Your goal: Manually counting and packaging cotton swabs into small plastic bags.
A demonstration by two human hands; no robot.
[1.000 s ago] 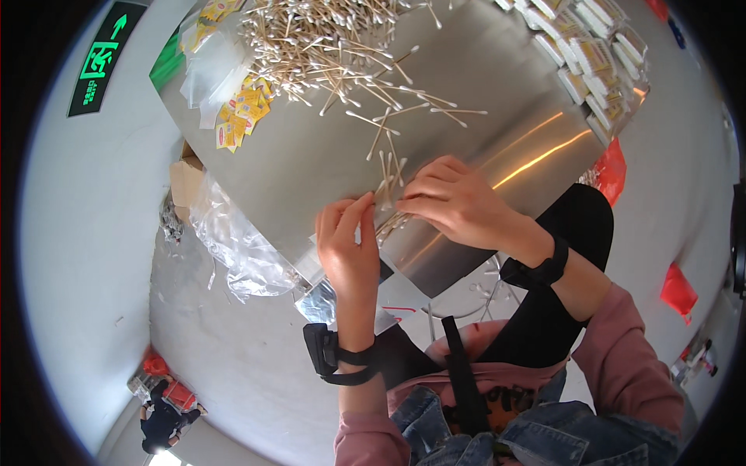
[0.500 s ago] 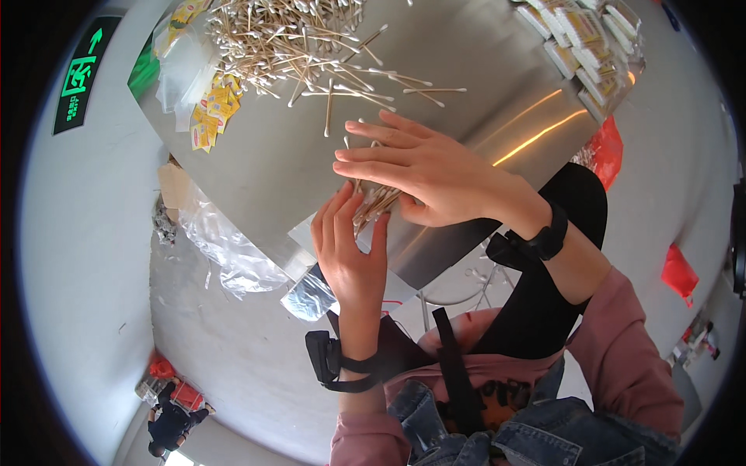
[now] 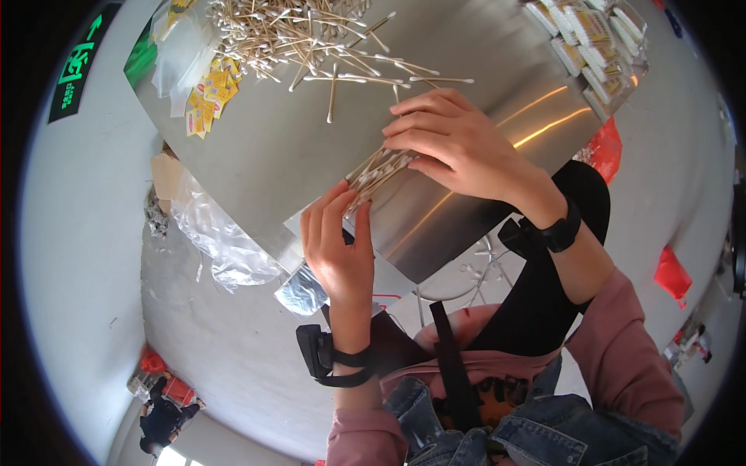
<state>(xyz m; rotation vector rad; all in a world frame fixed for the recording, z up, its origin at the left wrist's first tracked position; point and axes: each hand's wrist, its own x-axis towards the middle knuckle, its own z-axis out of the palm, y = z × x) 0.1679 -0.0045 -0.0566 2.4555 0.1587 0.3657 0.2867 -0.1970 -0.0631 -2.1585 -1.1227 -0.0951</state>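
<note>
And there it was, the bundle (image 3: 378,175) of swabs, slanting between two hands over the near part of the metal table (image 3: 268,167)! The left hand (image 3: 336,245) was half curled, thumb set apart from the fingers, with the bundle's near end pinched between them. The right hand (image 3: 458,144) arched loosely at the far end, fingers bent and slightly spread, thumb at the swab tips — whether it gripped them or only squared them up, I could not tell. By the look of it, this handful was partway along: gathered, its sticks lying roughly one way, yet a little ragged and with no wrapping around it that I could see. And what was finished? Over at the far right sat a heap of packs (image 3: 594,50), white and yellow, apparently done. What was left? Plenty! The pile (image 3: 280,39) sprawled across the far side, sticks pointing everywhere, with one stray swab (image 3: 332,97) lying out in front of it. To its left lay the yellow cards (image 3: 214,93) and the clear bags (image 3: 180,66) — flat, seemingly unused, and well apart from both hands.
</note>
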